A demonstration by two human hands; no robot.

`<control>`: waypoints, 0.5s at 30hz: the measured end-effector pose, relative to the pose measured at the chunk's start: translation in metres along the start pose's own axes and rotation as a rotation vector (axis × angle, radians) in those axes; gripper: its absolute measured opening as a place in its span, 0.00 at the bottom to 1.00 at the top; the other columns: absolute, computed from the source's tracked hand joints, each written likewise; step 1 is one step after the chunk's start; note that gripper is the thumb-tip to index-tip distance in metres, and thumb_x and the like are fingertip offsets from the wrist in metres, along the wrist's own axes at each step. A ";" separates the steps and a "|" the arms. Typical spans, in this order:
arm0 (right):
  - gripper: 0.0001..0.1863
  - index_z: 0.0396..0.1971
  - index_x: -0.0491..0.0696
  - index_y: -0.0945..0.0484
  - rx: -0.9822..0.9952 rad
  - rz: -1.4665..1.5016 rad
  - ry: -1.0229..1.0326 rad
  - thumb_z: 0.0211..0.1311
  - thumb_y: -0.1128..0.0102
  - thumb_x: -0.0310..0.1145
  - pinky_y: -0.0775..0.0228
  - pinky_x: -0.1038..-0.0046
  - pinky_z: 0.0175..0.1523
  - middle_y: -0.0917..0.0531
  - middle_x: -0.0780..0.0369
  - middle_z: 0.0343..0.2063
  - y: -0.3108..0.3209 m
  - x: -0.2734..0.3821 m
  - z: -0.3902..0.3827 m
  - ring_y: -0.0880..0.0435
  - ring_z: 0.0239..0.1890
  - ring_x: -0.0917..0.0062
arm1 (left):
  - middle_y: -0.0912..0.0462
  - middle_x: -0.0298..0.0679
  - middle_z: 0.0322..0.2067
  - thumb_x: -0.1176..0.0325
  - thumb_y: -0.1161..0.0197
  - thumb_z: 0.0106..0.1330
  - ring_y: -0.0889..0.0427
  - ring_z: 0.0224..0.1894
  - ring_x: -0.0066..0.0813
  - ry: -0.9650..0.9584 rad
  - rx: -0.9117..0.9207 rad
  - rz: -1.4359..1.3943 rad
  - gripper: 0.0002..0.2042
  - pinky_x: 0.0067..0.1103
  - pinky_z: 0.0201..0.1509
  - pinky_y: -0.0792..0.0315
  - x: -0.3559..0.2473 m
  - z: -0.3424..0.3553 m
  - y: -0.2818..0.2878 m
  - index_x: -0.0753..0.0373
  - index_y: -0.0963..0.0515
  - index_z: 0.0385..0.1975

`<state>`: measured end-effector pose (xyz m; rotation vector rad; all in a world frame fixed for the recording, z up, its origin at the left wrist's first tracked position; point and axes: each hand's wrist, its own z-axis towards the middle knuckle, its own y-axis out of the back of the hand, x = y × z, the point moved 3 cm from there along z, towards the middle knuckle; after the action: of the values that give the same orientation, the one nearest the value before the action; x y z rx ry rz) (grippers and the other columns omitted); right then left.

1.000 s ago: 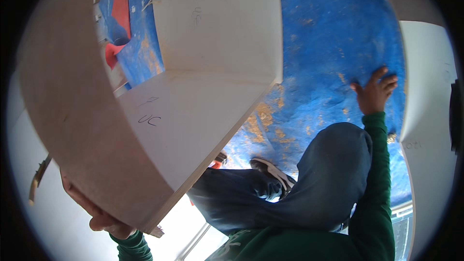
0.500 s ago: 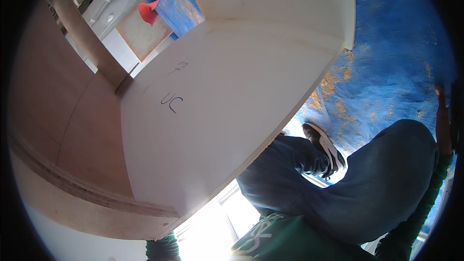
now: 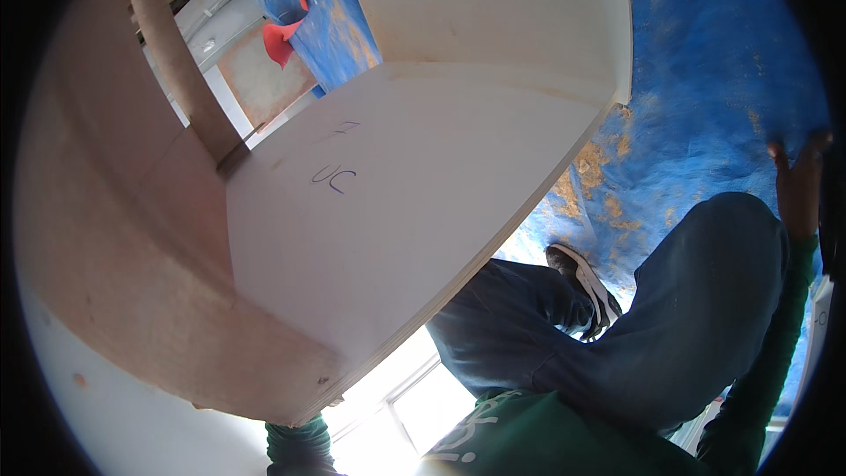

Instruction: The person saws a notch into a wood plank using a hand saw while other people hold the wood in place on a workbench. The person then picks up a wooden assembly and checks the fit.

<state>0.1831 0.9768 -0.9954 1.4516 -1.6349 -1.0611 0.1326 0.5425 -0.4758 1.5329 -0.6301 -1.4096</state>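
In the head view, a large open box of wooden panels with white inner faces (image 3: 423,203) is filling the left and middle, standing at a slant beside the person's legs. Its brown outer strip (image 3: 159,300) is curving along the lower left, and dark pen marks (image 3: 333,178) are showing on the nearest white face. A dark green left sleeve (image 3: 298,448) is ending at the box's bottom corner; the left hand is hiding behind that corner, so I cannot tell how it is gripping. The bare right hand (image 3: 797,187) is showing near the right rim, thumb and fingers standing wide apart with nothing seen between them. It is lying against the background of a crinkled blue floor sheet (image 3: 705,79), though whether it is touching the sheet I cannot tell. Dark blue trousers (image 3: 705,308) are covering a bent knee between the box and that hand, and a black-and-white shoe (image 3: 586,286) is resting below patches of tan dust (image 3: 590,172). Beyond the box, at upper left, a curled red sheet (image 3: 280,42) is lying near a brown square board (image 3: 264,79).
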 end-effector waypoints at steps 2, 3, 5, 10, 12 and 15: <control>0.58 0.78 0.40 0.63 -0.001 -0.020 -0.010 0.69 0.45 0.67 0.33 0.49 0.68 0.42 0.25 0.66 0.001 0.005 0.012 0.34 0.68 0.34 | 0.38 0.50 0.71 0.15 0.62 0.58 0.35 0.72 0.42 -0.025 -0.021 -0.064 0.60 0.38 0.77 0.40 0.000 -0.005 0.007 0.68 0.46 0.73; 0.59 0.78 0.41 0.63 -0.124 -0.165 -0.007 0.67 0.45 0.68 0.33 0.47 0.68 0.43 0.24 0.66 0.008 0.004 0.010 0.36 0.68 0.30 | 0.37 0.50 0.71 0.15 0.62 0.58 0.35 0.72 0.42 -0.038 -0.028 -0.128 0.60 0.38 0.77 0.40 0.009 -0.007 0.009 0.69 0.46 0.73; 0.63 0.79 0.44 0.64 -0.211 -0.171 -0.003 0.62 0.44 0.73 0.35 0.42 0.68 0.48 0.23 0.68 -0.001 0.011 0.021 0.41 0.70 0.26 | 0.37 0.50 0.70 0.15 0.62 0.57 0.35 0.72 0.42 -0.068 -0.038 -0.219 0.60 0.38 0.77 0.41 0.016 -0.010 0.018 0.69 0.46 0.73; 0.72 0.80 0.51 0.67 0.036 -0.197 -0.240 0.50 0.39 0.80 0.48 0.35 0.73 0.57 0.28 0.73 -0.027 0.019 0.027 0.53 0.76 0.30 | 0.39 0.55 0.71 0.18 0.59 0.62 0.38 0.73 0.46 -0.373 0.164 -0.276 0.58 0.43 0.79 0.49 0.021 0.006 0.037 0.72 0.46 0.73; 0.61 0.78 0.49 0.50 -0.413 -0.166 -0.303 0.56 0.38 0.75 0.39 0.48 0.73 0.43 0.34 0.72 0.039 -0.087 0.057 0.38 0.74 0.46 | 0.40 0.61 0.68 0.20 0.53 0.61 0.39 0.72 0.56 -0.573 -0.011 -0.150 0.59 0.55 0.76 0.54 0.027 0.010 0.049 0.77 0.46 0.70; 0.56 0.75 0.48 0.44 -0.177 0.085 -0.080 0.59 0.37 0.72 0.35 0.50 0.69 0.37 0.36 0.68 0.048 -0.012 -0.004 0.33 0.70 0.49 | 0.40 0.67 0.65 0.20 0.53 0.62 0.41 0.70 0.66 -0.423 0.017 0.047 0.59 0.67 0.73 0.63 0.018 0.016 0.070 0.81 0.44 0.67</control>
<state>0.1680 0.9903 -0.9498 1.2279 -1.5990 -1.1965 0.1362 0.4922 -0.4223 1.2284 -0.9266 -1.7107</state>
